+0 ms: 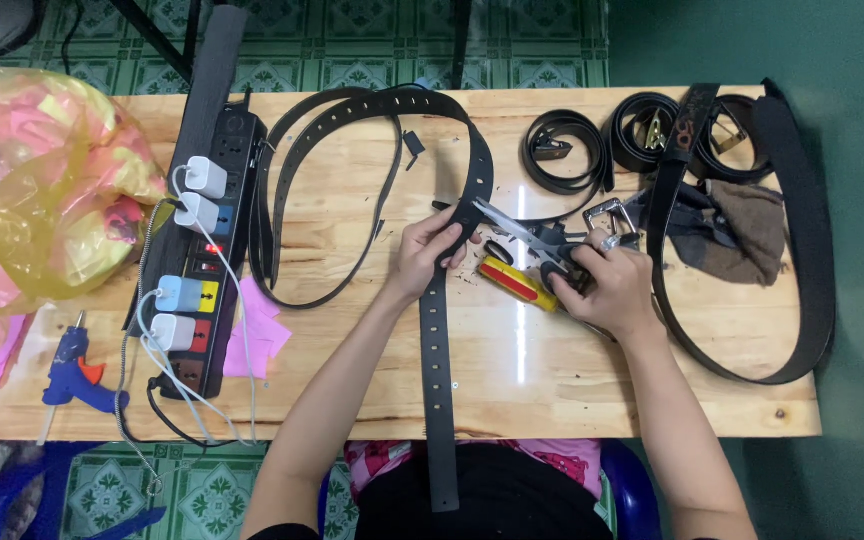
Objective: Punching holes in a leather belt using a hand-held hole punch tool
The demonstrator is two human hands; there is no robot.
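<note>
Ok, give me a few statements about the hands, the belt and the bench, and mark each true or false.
1. The right hand holds scissors. True.
2. The left hand is on a black belt. True.
3. The glue gun is red. False: it is blue.
4. The power strip has nothing plugged in. False: white plugs sit in it.
5. Coiled belts lie at the wooden table's far side. True.

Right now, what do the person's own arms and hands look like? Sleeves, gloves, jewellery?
Both arms are bare from the lower picture edge to the fingers: no sleeves reach into view. The left hand and the right hand wear no gloves. No watch, bracelet or ring shows on either, though some fingers are partly hidden. No cables or markings on them. Between the arms, black clothing and a pink patterned cloth show at the lap.
</note>
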